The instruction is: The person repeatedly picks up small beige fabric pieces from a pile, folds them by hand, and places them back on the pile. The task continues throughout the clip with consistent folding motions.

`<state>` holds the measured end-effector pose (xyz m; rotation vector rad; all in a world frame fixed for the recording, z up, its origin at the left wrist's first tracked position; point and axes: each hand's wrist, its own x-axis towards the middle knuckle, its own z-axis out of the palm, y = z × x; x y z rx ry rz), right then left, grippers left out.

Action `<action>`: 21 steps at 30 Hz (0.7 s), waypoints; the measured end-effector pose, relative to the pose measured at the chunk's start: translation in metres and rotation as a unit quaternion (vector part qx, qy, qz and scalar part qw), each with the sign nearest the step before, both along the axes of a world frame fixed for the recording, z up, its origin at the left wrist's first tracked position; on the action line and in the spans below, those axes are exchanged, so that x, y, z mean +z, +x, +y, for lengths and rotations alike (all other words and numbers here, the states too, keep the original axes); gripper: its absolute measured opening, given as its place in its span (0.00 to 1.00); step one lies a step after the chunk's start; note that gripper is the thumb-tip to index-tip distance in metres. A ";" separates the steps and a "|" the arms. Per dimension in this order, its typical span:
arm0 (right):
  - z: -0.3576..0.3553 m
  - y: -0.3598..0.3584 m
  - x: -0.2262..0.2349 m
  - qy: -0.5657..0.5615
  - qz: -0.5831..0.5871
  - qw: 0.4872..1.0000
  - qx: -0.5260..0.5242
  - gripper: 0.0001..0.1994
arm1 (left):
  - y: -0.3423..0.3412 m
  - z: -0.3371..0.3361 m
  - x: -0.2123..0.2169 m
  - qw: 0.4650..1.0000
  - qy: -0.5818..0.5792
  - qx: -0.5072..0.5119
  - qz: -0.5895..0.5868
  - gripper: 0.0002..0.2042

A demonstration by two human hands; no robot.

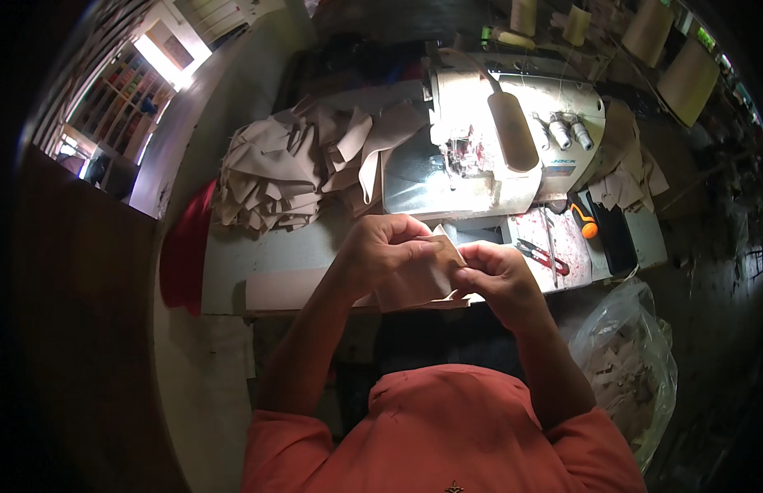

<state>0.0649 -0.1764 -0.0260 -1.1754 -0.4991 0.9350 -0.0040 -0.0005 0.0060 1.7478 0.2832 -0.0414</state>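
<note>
Between my hands is a piece of beige fabric (416,283), held up in front of the sewing machine (566,103). My left hand (383,253) pinches its upper left part, thumb on top. At the fabric's right edge, my right hand (498,278) grips with thumb and fingers. Part of the piece hangs down past the table's front edge. More beige fabric (287,289) lies flat along that edge, left of my hands. Beyond it rises a heap of beige fabric pieces (271,168).
A lamp (513,131) lights the machine's needle area. Right of my hands lie red-handled thread snips (542,256), an orange-and-black tool (585,220) and a dark tray (614,238). A clear plastic bag (632,361) of scraps hangs at the right. Thread cones (687,80) stand behind.
</note>
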 end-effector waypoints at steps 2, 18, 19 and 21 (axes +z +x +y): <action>-0.003 0.001 0.000 -0.014 -0.011 1.000 0.002 0.08 | 0.000 0.001 0.000 1.000 0.018 -0.004 0.006 0.06; -0.010 0.002 0.004 -0.010 -0.045 0.998 -0.047 0.07 | -0.002 -0.004 -0.014 0.983 -0.143 -0.106 -0.039 0.15; -0.010 0.002 0.006 -0.015 -0.040 0.998 -0.048 0.07 | -0.004 -0.006 -0.012 0.980 -0.165 -0.106 -0.033 0.14; -0.009 0.000 0.009 -0.009 -0.042 0.998 -0.046 0.08 | -0.005 -0.010 -0.003 0.972 -0.210 -0.107 -0.021 0.14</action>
